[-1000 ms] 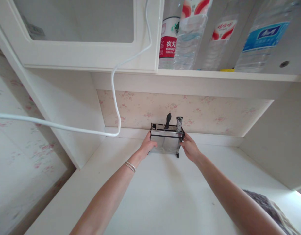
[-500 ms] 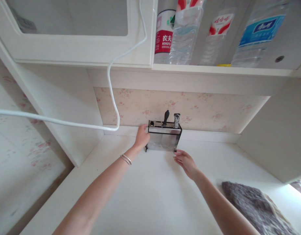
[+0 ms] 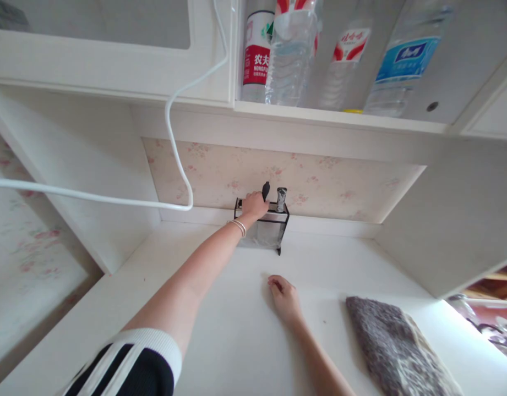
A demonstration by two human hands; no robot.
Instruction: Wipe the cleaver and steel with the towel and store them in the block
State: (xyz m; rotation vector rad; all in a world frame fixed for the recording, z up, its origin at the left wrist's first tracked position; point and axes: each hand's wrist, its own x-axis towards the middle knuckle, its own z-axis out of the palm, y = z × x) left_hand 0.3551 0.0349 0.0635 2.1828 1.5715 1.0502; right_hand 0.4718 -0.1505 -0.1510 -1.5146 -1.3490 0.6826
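Observation:
A clear-sided knife holder (image 3: 270, 234) with a black frame and a metal-looking top stands against the back wall on the white counter. An upright black handle (image 3: 266, 191) and a grey patterned handle (image 3: 281, 199) rise from its top. My left hand (image 3: 254, 205), with thin bracelets at the wrist, lies over the top of the holder, right beside the base of the black handle. Its fingers are curled, and what they close on is hidden. In front of the holder, my right hand (image 3: 285, 294) rests on the counter, loosely closed with nothing visible in it.
A furry grey cloth (image 3: 385, 341) lies to the right on the counter (image 3: 228, 330). A white cable (image 3: 176, 146) hangs down at the left. Overhead, a shelf (image 3: 339, 118) holds several plastic bottles (image 3: 292, 60). Side panels enclose the nook.
My left hand has gone from the holder's left side to its top, beside the black handle. My right hand has drawn back from the holder's lower right corner and curled closed. The view has shifted slightly.

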